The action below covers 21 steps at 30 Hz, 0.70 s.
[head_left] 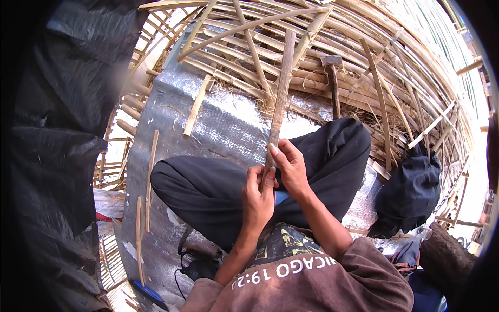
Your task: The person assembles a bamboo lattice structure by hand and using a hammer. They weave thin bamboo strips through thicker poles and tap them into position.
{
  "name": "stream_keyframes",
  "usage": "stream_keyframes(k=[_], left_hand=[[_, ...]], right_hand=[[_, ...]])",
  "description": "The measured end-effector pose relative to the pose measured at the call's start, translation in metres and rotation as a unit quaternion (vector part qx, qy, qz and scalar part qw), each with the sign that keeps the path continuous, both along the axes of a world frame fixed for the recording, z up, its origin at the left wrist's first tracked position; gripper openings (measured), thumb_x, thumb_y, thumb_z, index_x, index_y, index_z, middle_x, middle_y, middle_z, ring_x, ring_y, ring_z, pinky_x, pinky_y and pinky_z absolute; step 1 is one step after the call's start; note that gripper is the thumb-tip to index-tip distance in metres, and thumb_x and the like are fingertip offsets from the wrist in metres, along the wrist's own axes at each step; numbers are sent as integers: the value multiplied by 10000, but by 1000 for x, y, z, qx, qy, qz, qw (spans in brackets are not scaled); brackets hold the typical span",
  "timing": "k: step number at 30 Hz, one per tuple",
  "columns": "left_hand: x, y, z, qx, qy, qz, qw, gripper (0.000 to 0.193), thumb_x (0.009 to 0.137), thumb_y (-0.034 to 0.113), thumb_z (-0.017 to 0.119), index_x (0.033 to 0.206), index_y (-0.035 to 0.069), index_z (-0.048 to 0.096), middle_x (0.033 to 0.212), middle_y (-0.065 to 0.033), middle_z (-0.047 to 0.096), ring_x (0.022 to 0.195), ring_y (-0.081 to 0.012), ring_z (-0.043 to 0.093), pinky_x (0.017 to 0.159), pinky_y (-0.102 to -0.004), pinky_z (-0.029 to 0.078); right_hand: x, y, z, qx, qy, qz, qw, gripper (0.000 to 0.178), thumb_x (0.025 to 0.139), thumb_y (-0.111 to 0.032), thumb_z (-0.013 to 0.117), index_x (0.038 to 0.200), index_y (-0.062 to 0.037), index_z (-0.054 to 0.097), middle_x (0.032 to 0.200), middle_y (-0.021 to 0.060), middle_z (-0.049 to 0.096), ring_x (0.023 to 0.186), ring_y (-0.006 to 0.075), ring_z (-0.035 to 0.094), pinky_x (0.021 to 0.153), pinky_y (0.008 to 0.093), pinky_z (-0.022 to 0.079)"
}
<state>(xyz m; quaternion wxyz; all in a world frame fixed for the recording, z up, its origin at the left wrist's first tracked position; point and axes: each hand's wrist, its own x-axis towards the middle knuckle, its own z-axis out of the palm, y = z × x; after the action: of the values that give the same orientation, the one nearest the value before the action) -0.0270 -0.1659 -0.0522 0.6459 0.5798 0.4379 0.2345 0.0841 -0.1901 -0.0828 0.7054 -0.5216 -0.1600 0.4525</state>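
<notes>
A long flat strip of wood or bamboo (281, 96) rises from my lap and points away from me, its far end over the bamboo slats. Around its near end my left hand (258, 200) is closed, thumb lying along the strip. Just above it, my right hand (290, 165) grips the same strip with the thumb pressed on its face. Both hands are over my crossed legs in dark trousers (208, 192). A small patch of blue shows below my hands, too covered to name.
A hammer (333, 78) leans against the bamboo slat panel (249, 47) ahead. Loose strips (152, 179) lie on the shiny grey sheet (171, 114) at left. Dark plastic sheeting (57, 130) hangs at far left. A dark cloth bundle (408, 190) sits at right, by a log (447, 255).
</notes>
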Motion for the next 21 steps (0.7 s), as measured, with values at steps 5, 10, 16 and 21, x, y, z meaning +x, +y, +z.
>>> stream_keyframes(k=[5, 10, 16, 21], left_hand=[[0, -1, -5, 6, 2, -9, 1000, 226, 1004, 231, 543, 1009, 6, 518, 695, -11, 571, 571, -52, 499, 493, -228, 379], [5, 9, -10, -38, -82, 14, 996, 240, 1009, 271, 527, 1044, 34, 529, 709, -1, 560, 494, -29, 435, 429, -186, 322], [13, 49, 9, -162, -172, 11, 972, 338, 1037, 384, 412, 951, 73, 512, 648, -11, 522, 441, -56, 443, 374, -192, 337], [29, 69, 22, -202, -278, 20, 939, 384, 1019, 457, 418, 948, 84, 477, 570, 33, 323, 406, -55, 277, 353, -205, 252]], right_hand=[[3, -2, 2, -36, -26, 10, 999, 237, 981, -242, 590, 1031, -11, 577, 788, -17, 575, 679, 25, 483, 560, 205, 410], [-6, -2, 4, 34, 43, 0, 999, 382, 997, -257, 555, 1294, -37, 457, 1001, 36, 561, 774, 51, 495, 597, 205, 425], [-18, -23, -4, 41, 24, 102, 994, 481, 950, -242, 628, 1319, 9, 450, 1123, 112, 606, 987, 156, 578, 874, 310, 480], [-42, -36, -1, 34, -63, 147, 987, 589, 901, -297, 699, 1340, -21, 420, 1061, 127, 631, 920, 182, 614, 835, 336, 506]])
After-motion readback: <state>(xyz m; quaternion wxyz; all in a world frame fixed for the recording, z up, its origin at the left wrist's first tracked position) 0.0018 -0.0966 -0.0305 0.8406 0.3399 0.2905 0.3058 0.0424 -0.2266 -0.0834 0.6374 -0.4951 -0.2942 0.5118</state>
